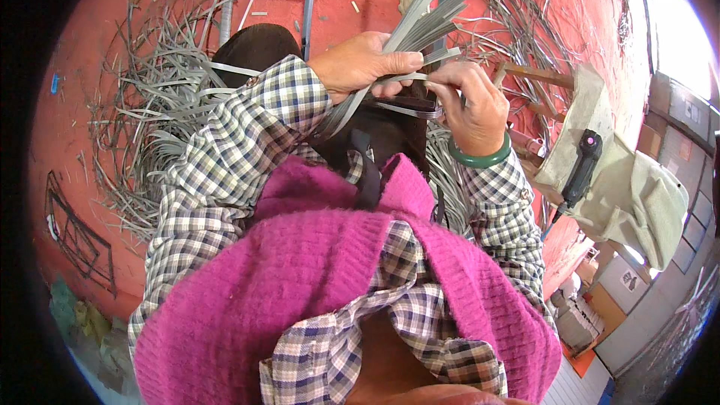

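Observation:
My left hand [364, 67] is closed around a fanned bundle of flat grey strips [427, 22], its thumb pressed across them. The strips spread upward and away from me, and their lower ends hang below the hand. Close by on the right, my right hand [476, 105] pinches the end of a single pale strip [411, 76] that runs across from the bundle. A green bangle [480, 156] circles my right wrist. Beneath the hands lie more grey strips [409, 110] and a dark surface over my lap, partly hidden by my arms.
Tangled grey strips [161, 120] heap on the red floor [82, 127] at left, with another heap [517, 22] at far right. A beige cloth [634, 195] drapes over a wooden frame [536, 73], bearing a black corded tool [582, 169]. Cardboard boxes [604, 300] stand at lower right.

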`<state>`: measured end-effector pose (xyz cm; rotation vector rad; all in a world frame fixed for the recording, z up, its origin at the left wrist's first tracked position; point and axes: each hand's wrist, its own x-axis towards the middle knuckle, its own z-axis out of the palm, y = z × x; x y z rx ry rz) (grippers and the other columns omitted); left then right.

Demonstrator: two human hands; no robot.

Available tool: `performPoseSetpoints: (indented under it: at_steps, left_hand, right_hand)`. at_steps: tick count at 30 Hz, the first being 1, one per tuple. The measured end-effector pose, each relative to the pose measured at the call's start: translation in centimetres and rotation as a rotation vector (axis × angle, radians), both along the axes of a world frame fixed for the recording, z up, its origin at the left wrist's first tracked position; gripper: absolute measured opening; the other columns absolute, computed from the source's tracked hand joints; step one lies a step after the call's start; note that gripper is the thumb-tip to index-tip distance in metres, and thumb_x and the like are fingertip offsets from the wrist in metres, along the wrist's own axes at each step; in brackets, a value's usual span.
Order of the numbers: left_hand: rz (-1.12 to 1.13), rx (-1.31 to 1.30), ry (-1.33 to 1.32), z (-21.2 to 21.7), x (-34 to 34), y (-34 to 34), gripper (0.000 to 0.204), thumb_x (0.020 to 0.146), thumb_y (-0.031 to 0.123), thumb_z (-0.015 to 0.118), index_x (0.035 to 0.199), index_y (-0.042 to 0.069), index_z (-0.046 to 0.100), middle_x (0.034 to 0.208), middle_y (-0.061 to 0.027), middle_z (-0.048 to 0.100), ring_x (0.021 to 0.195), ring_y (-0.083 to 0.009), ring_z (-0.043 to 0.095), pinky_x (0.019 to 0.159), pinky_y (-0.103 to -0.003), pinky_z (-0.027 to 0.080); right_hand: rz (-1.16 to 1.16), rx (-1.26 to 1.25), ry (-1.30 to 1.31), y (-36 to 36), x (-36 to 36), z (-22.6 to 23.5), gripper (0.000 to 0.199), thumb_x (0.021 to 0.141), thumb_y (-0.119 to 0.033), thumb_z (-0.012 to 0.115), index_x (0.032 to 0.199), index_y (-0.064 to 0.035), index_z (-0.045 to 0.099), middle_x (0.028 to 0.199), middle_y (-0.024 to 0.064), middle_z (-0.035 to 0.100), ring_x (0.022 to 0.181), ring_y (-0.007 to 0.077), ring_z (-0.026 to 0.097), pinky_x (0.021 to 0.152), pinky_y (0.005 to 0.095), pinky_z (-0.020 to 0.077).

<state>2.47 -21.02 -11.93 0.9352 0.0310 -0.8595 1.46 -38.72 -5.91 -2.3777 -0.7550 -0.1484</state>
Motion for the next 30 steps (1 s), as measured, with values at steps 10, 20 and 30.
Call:
performPoseSetpoints:
  at_steps: [10, 20, 30]
  left_hand:
    - [-0.183, -0.001, -0.142, 0.2, 0.1, 0.2, 0.034, 0.084, 0.036, 0.058, 0.084, 0.002, 0.052, 0.069, -0.0054, 0.057, 0.058, -0.0085, 0.053, 0.054, -0.019, 0.043]
    - [0.130, 0.128, -0.251, -0.1, -0.2, -0.6, 0.027, 0.088, 0.029, 0.054, 0.086, 0.002, 0.051, 0.066, -0.0031, 0.054, 0.057, -0.0095, 0.055, 0.052, -0.023, 0.043]
    - [0.075, 0.396, -0.594, 0.6, -0.5, -1.4, 0.032, 0.073, 0.023, 0.071, 0.093, 0.001, 0.056, 0.078, -0.0035, 0.060, 0.073, -0.0140, 0.057, 0.067, -0.027, 0.044]
  right_hand:
    - [-0.003, -0.106, 0.101, -1.8, 0.3, 2.7, 0.031, 0.069, 0.004, 0.062, 0.096, -0.0099, 0.060, 0.075, 0.0057, 0.060, 0.063, 0.0200, 0.059, 0.053, 0.0294, 0.0456]
    - [-0.021, -0.206, 0.205, -1.1, -0.8, 2.9, 0.006, 0.078, -0.003, 0.054, 0.083, -0.0020, 0.053, 0.072, 0.0111, 0.057, 0.063, 0.0283, 0.057, 0.056, 0.0345, 0.0449]
    - [-0.448, 0.227, 1.036, -2.3, -0.5, 0.5, 0.012, 0.086, -0.010, 0.044, 0.084, 0.0022, 0.047, 0.063, 0.0061, 0.053, 0.048, 0.0115, 0.053, 0.044, 0.0246, 0.0469]
